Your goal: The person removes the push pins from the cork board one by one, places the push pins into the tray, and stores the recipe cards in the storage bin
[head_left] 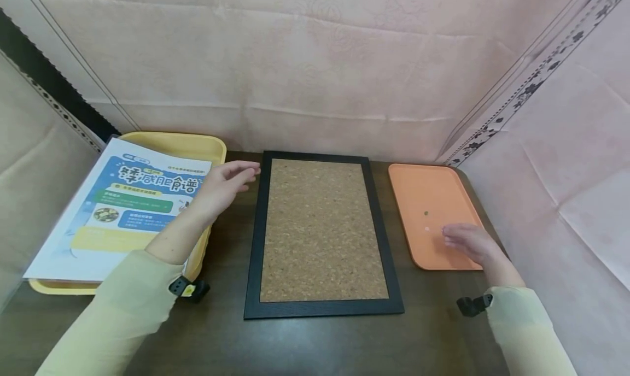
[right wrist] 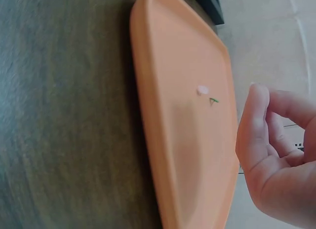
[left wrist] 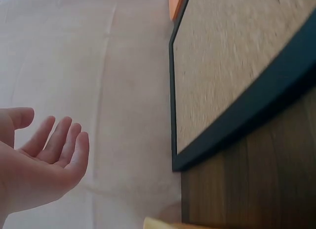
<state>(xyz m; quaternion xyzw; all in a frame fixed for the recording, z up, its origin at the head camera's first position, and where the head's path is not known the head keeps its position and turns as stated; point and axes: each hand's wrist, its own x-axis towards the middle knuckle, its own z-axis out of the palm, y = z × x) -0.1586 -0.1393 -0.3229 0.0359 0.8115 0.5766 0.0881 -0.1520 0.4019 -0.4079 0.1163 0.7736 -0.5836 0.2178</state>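
My left hand is raised beside the left edge of a black-framed cork board, fingers loosely bent. In the left wrist view the left hand shows its palm and fingers with nothing in them. Over the lower right of an orange tray hovers my right hand, loosely curled. The right wrist view shows the fingers of the right hand bent toward the thumb, with no object visible between them. On the tray lie a small white piece and a small green piece, too small to identify.
A yellow tray stands at the left with printed sheets on it, overhanging its left side. Everything rests on a dark wooden table. Pale patterned cloth hangs behind and at both sides.
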